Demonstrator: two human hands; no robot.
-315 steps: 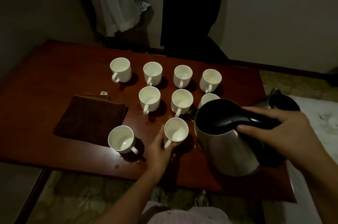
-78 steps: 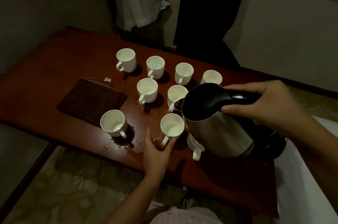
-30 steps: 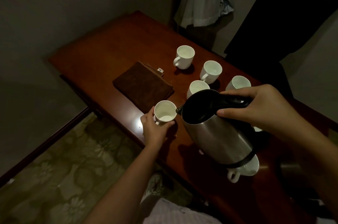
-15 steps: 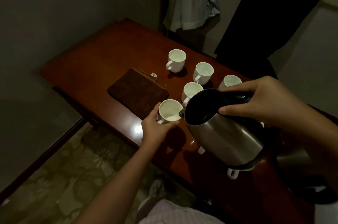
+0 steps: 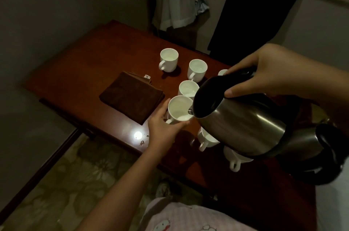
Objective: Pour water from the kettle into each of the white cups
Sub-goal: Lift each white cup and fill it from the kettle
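Steel and black plastic fill the right of the head view: the kettle (image 5: 245, 119) hangs tipped toward the left, its spout (image 5: 190, 111) now over the rim of the held cup (image 5: 179, 109). Half a second back the spout sat just beside that rim; a second back it stood clearly apart from it. The cup has also come up off the red-brown table (image 5: 85, 64) and toward the kettle since then. Pale water shows in the bottom of the cup, so I judge that this pour is under way or just starting, though no stream can be made out in the dim light.

The left hand (image 5: 162, 128) grasps the cup from below and from the near side, thumb along its left wall, fingers wrapped under its base. The right hand (image 5: 264, 74) is clenched round the kettle's black handle (image 5: 243, 74), thumb pressed under it. So the cup sits ahead of the left palm and just left of the kettle mouth, with spout and rim touching or nearly so.

Other white cups stand beyond on the table, the back cup (image 5: 169, 59) farthest; the two nearest ones (image 5: 207, 137) are partly hidden under the kettle. A folded brown cloth (image 5: 131, 96) lies left of the held cup.
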